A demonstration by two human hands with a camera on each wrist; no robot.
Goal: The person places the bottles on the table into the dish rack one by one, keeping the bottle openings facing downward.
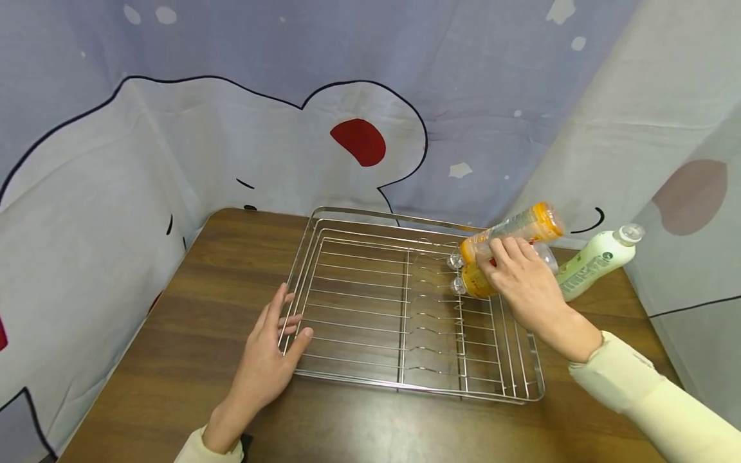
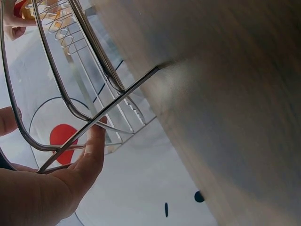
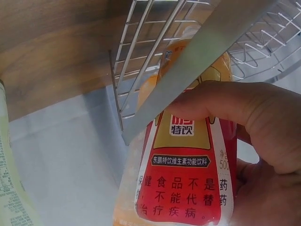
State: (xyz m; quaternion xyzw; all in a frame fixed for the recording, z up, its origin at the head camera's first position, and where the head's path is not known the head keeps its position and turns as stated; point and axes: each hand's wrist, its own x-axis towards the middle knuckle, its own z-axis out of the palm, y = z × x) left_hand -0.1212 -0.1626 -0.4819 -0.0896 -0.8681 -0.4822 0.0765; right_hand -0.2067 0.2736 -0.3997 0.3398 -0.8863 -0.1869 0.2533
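At the right end of the wire rack (image 1: 402,308), my right hand (image 1: 523,280) grips a drink bottle with a red and gold label (image 3: 183,188). Its clear cap points left over the rack and its base tips out to the right. Right against it lies an orange-labelled clear bottle (image 1: 515,228), also slanting, cap inside the rack and base raised past the far right corner. The rack's flat rim crosses in front of both bottles in the right wrist view. My left hand (image 1: 269,357) holds the rack's left side, thumb and fingers on either side of the wires.
A pale green bottle with a clear cap (image 1: 599,260) stands just right of the rack, near my right wrist. The rack rests on a brown wooden table (image 1: 202,328). A printed cloth (image 1: 278,148) hangs along the back and both sides.
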